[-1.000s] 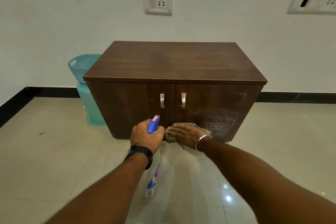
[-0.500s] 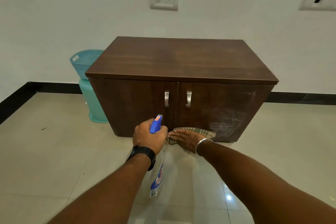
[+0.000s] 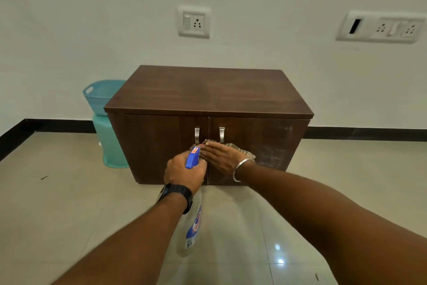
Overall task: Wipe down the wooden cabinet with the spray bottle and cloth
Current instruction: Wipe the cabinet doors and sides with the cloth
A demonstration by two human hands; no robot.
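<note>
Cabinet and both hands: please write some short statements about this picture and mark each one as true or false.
1. The left hand grips the spray bottle. True.
2. The right hand presses the cloth on the top of the cabinet. False: it presses the cloth flat against the front, near the handles.
3. Both doors stand open. False: both are shut.
4. A teal basket stands at the cabinet's left side. True.
</note>
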